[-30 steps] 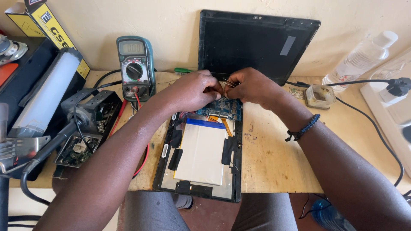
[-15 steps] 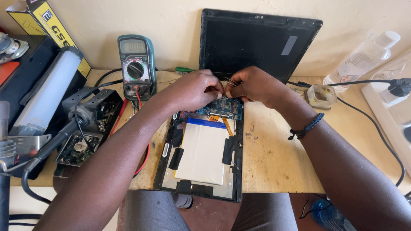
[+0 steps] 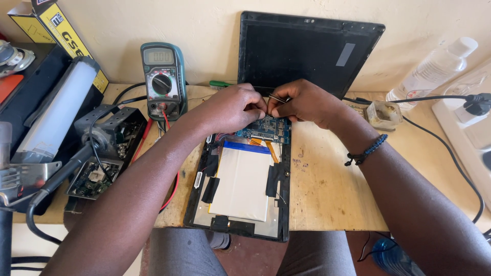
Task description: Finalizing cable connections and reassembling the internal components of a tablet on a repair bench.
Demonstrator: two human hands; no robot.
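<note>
An opened tablet (image 3: 197,202) lies back-up on the wooden bench, showing a white battery (image 3: 240,184) and a blue circuit board (image 3: 266,128). My left hand (image 3: 232,108) and my right hand (image 3: 309,102) meet fingertip to fingertip just above the board. Between them is a thin pair of metal tweezers (image 3: 276,97). The right hand pinches it and the left fingers close on its end. What sits at the tip is hidden by my fingers.
A dark screen panel (image 3: 307,51) leans on the wall behind. A multimeter (image 3: 162,82) with red lead stands at left, beside an open circuit housing (image 3: 110,148) and a green screwdriver (image 3: 220,83). At right are a small tin (image 3: 383,113), a clear bottle (image 3: 434,66) and a black cable (image 3: 450,153).
Both hands stay pinched together over the circuit board, with only small finger shifts. Nothing else on the bench has moved.
</note>
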